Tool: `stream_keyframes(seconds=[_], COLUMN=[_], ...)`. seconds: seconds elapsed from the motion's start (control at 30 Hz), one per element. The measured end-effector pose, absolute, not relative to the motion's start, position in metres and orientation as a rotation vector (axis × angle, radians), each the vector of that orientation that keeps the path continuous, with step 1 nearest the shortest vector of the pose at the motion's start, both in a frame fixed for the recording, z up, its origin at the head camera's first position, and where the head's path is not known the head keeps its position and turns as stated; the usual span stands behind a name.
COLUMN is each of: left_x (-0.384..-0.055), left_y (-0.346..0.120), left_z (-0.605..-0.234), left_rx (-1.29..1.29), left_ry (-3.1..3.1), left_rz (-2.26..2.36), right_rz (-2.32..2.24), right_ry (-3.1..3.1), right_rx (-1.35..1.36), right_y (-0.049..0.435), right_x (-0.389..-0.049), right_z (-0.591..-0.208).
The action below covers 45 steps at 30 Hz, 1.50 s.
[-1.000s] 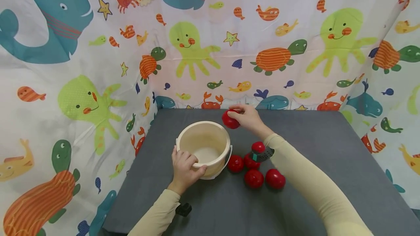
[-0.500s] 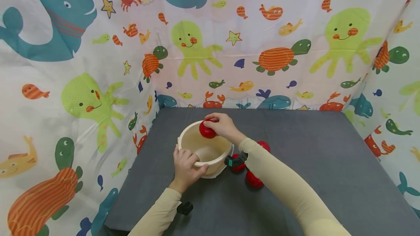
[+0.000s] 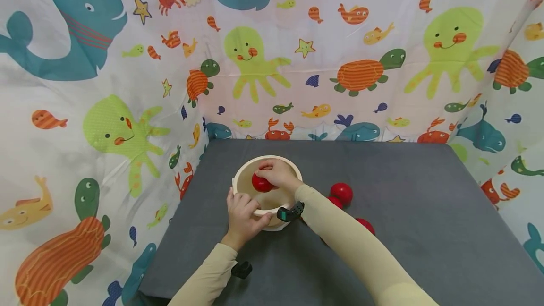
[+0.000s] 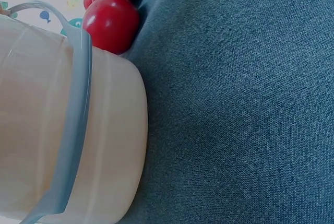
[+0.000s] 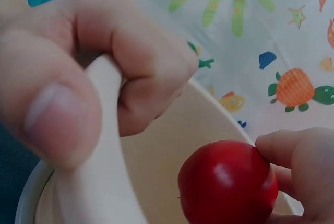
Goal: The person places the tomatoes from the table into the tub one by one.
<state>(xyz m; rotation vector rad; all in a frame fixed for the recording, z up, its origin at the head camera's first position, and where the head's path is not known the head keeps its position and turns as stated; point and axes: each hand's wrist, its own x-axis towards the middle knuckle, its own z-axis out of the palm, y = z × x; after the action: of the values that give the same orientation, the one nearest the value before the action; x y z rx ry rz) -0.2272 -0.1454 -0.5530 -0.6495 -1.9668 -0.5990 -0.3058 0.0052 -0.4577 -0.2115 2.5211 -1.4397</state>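
Note:
My left hand [image 3: 244, 216] grips the near rim of a cream bucket [image 3: 243, 181], its thumb outside and its fingers curled over the edge, as the right wrist view shows. Inside the bucket's mouth, my right hand [image 3: 278, 174] holds a shiny red tomato [image 3: 262, 182] by its fingertips. The right wrist view catches that tomato [image 5: 227, 182] below the rim, with the fingers [image 5: 313, 166] at its right side. The left wrist view shows the bucket's outer wall [image 4: 117, 130] and its hanging handle [image 4: 73, 125].
Several more tomatoes [image 3: 342, 193] lie on the grey table [image 3: 408, 202] right of the bucket, partly hidden behind my right forearm [image 3: 348, 235]. A curtain [image 3: 314, 51] printed with sea animals stands behind the table and along its sides.
My right hand has carried the tomato from beyond the bucket's far right side, leftward over the rim and down into its mouth. The left hand has kept its grip on the rim.

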Motion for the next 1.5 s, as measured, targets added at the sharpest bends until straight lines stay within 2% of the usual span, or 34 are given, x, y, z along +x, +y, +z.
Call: stream_keyframes(seconds=[0.87, 1.2, 1.5], left_x=[-0.226, -0.227, -0.227], left_y=[-0.141, -0.143, -0.143], left_z=[-0.552, -0.551, -0.552], left_rx=[-0.658, -0.661, -0.644], left_ry=[-1.987, -1.99, -2.007], left_rz=[-0.611, -0.608, -0.621], right_rz=[-1.231, -1.118, -1.174], right_ry=[2.631, 2.702, 2.679], right_rx=[-0.247, -0.354, -0.336], right_y=[0.009, 0.006, 0.005], right_x=[-0.3, -0.301, -0.301], right_z=[-0.474, -0.477, -0.476])
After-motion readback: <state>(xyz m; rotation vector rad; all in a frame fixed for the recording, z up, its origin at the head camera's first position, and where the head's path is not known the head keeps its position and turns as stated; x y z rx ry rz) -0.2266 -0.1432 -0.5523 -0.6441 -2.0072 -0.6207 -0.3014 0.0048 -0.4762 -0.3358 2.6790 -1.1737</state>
